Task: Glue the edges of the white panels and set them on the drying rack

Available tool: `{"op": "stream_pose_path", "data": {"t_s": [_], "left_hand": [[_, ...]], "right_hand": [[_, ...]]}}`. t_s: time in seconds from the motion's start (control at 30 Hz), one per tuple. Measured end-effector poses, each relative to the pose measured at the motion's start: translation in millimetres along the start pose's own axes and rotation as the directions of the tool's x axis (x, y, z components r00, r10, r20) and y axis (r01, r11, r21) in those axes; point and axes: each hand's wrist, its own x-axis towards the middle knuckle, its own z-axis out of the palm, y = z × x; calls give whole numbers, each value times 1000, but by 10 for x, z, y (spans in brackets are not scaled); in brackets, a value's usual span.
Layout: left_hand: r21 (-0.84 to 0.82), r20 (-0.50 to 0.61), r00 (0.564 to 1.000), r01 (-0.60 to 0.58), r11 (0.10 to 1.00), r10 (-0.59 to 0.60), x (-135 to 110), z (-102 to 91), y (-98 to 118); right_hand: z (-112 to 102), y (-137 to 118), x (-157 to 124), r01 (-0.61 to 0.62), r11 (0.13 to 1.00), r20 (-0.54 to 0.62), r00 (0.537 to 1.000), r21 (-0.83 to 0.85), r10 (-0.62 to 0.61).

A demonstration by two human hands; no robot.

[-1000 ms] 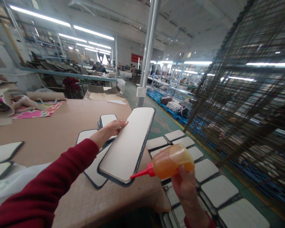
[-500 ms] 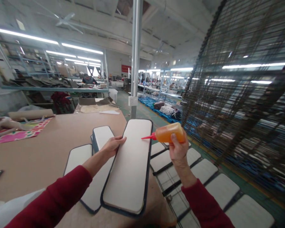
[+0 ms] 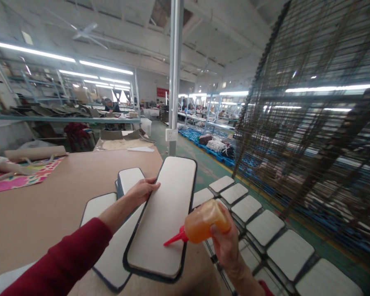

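I have the left hand [image 3: 143,191] pinching a long white dark-rimmed panel [image 3: 165,209] over the brown tabletop [image 3: 92,176], the right hand [image 3: 227,242] gripping an amber plastic bottle [image 3: 200,224]; probably dispensing, next calling for a steady red nozzle [image 3: 176,237].

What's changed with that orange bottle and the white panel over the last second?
The right hand carried the orange bottle from the white panel's lower right corner up its right side, then back down; its red nozzle now points at the panel's lower part. Nothing was let go: the left hand still grips the panel's left edge.
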Motion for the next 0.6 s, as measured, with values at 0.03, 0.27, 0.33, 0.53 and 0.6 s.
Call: {"op": "stream_pose_path", "data": {"t_s": [0.03, 0.27, 0.33, 0.53, 0.6], "left_hand": [[5, 8, 1000, 2, 1000, -2, -3, 3, 0], [35, 182, 981, 55, 998, -61, -112, 150, -87], [32, 190, 980, 58, 998, -63, -103, 170, -99], [8, 93, 995, 18, 1000, -18, 15, 62, -69], [26, 105, 994, 21, 999, -24, 19, 46, -56]], "right_hand": [[11, -23, 66, 9, 1000, -27, 1000, -2, -9], [152, -176, 1056, 182, 983, -380, 909, 0, -168], [158, -140, 1011, 164, 986, -371, 916, 1, -152], [-2, 106, 108, -53, 998, -19, 998, -35, 52], [-32, 95, 57, -33, 998, -53, 998, -49, 30]]}}
